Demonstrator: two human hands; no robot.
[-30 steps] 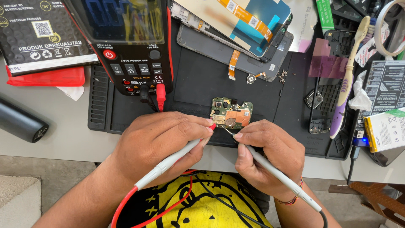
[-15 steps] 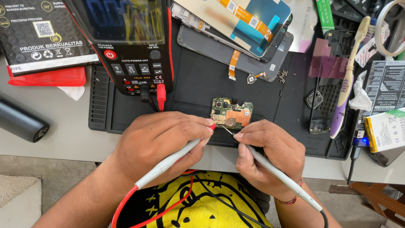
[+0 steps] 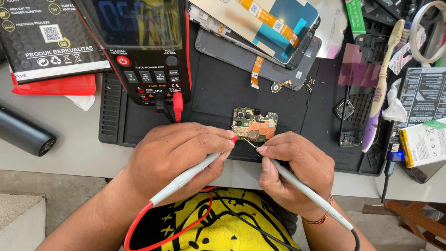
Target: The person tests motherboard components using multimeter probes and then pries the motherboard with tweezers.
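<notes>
Left hand [image 3: 179, 153] and right hand [image 3: 297, 169] each pinch a slim grey test probe [image 3: 186, 175] pen-style, steadying needle tips on the small green circuit board [image 3: 254, 124].

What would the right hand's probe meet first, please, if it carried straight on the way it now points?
The right hand aims its probe up and to the left, so the tip would most likely meet the small circuit board on the black mat. It looks at or almost at the board's lower edge; contact is unclear.

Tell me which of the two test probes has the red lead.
The probe in the left hand: its cable is red, while the right hand's probe trails a black one.
</notes>
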